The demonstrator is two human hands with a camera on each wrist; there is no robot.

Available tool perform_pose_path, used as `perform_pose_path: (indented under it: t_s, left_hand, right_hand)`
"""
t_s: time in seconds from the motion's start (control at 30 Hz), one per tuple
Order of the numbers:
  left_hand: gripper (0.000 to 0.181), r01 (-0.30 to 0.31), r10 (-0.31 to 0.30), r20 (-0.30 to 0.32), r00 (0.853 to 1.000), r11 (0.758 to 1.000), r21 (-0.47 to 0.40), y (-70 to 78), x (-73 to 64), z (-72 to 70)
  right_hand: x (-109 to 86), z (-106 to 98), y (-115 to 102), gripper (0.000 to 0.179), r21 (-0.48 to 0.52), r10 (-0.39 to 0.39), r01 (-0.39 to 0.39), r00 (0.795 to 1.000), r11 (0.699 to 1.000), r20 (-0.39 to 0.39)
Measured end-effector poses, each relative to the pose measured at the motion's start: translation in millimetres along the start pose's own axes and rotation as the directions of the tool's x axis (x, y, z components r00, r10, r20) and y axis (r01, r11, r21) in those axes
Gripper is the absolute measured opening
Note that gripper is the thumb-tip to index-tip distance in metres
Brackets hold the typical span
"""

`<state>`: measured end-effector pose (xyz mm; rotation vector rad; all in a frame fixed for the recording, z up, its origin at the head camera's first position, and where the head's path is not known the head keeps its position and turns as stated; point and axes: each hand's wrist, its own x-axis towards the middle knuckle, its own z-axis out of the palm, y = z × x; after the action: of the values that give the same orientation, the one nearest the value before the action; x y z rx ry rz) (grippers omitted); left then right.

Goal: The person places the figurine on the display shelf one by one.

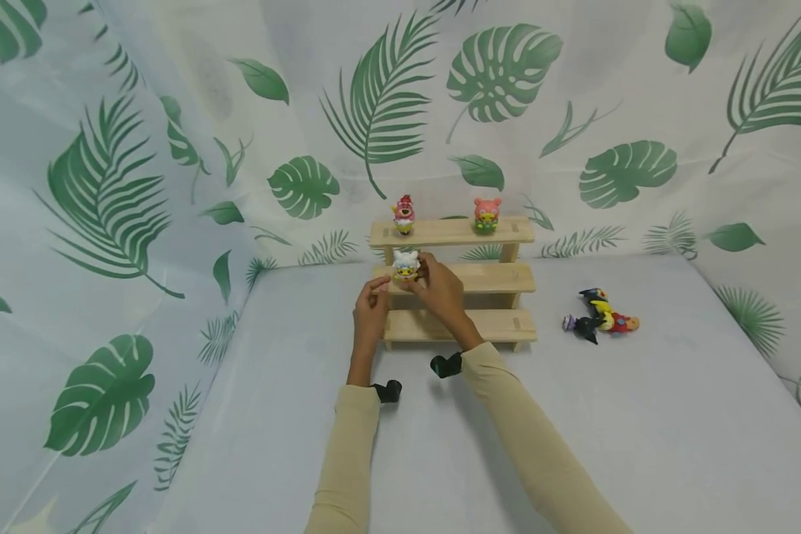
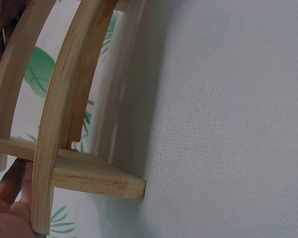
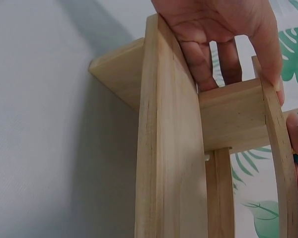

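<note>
A three-tier wooden display shelf (image 1: 470, 279) stands against the back backdrop. My right hand (image 1: 444, 291) pinches a small figurine (image 1: 406, 267) with a white hood and yellow face at the left end of the middle tier; whether its base touches the wood is unclear. My left hand (image 1: 370, 310) is at that tier's left end, and the right wrist view shows its fingers (image 3: 198, 62) around the plank end and side support. On the top tier stand a pink bear figurine (image 1: 404, 215) at left and a pink-hooded, green-bodied figurine (image 1: 486, 215) at right.
Right of the shelf, several figurines lie close together on the white-covered table (image 1: 654, 415), among them a black one (image 1: 585, 326) and a red one (image 1: 621, 323). Leaf-printed backdrop sheets (image 1: 400, 89) rise behind and at both sides.
</note>
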<state>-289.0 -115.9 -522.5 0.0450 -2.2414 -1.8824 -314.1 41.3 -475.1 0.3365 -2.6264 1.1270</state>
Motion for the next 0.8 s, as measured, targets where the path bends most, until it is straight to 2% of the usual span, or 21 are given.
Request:
perform_pose_path:
  t_s: [0.8]
  left_hand:
    - [0.025,-0.010,0.010,0.004,1.000,1.000,-0.003,2.4,-0.5,-1.1]
  right_hand:
    - [-0.9,-0.6,-0.4,0.062,-0.013,-0.010,0.010,1.000,1.000,-0.019]
